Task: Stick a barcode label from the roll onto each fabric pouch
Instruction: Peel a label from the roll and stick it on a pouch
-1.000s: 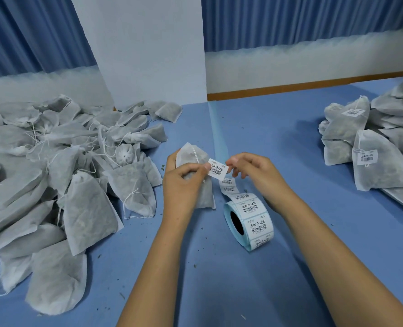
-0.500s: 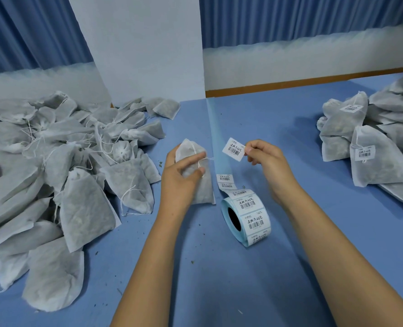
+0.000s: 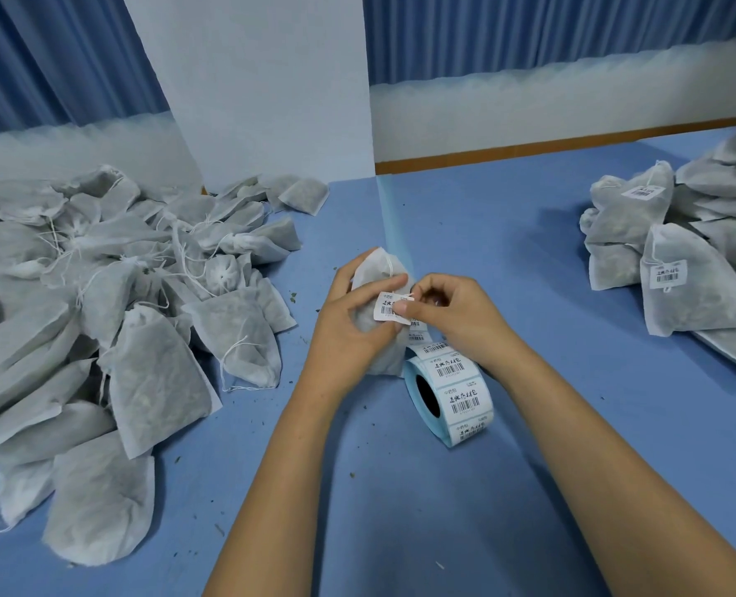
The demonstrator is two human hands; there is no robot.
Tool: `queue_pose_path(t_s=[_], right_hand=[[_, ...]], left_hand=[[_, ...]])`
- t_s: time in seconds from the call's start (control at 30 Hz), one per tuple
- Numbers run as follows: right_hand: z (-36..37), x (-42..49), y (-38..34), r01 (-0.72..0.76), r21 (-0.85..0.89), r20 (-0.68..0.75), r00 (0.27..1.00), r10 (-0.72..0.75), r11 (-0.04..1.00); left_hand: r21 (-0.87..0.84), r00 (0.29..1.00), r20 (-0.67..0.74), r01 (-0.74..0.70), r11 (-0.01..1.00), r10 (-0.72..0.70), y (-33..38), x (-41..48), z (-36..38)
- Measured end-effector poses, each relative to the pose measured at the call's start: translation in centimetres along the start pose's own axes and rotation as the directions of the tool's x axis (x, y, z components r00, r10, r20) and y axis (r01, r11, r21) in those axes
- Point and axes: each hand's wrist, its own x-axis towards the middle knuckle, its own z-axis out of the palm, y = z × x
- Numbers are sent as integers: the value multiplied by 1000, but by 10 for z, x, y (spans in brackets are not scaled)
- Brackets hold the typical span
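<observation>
Head view: the label (image 3: 385, 307), held clear half a second ago, now touches the pouch (image 3: 374, 265). Right hand (image 3: 456, 321) pinches the label; left hand (image 3: 349, 333) grips the pouch. Pressing it flat likely remains.

Blue table (image 3: 551, 269) in front of me | white panel (image 3: 263, 88) stood upright at its far edge, left of centre | pleated blue curtains (image 3: 530, 28) behind | wooden strip (image 3: 530, 150) along far-right edge | pale tape line (image 3: 390, 209) ran from far edge | dark crumbs (image 3: 219, 529) near my edge

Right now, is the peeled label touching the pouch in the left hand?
Touching. Head view shows the label lying against the pouch, the right hand holding it there.
</observation>
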Motion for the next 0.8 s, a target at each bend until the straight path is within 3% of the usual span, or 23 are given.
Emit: queue_pose_path(t_s=[0.13,0.37,0.5,0.63,0.8], right_hand=[[0,1,1,3,39,-7,1000,-3,999],[2,4,5,-24,2,-159,987,24,1000],[-2,6,5,-39,130,-71,996,48,991],[1,6,6,-9,94,-71,997,15,995],[-2,7,7,-19,136,-40,999,24,991]], left_hand=[[-2,1000,28,0,1000,0,0,-1,-3],[-51,991,-107,74,996,-79,-2,1,2],[-205,984,-144,73,976,-104,0,1,2],[-104,943,-263,182,978,-204,-3,3,7],[-172,912,-329,196,965,-244,-6,3,4]])
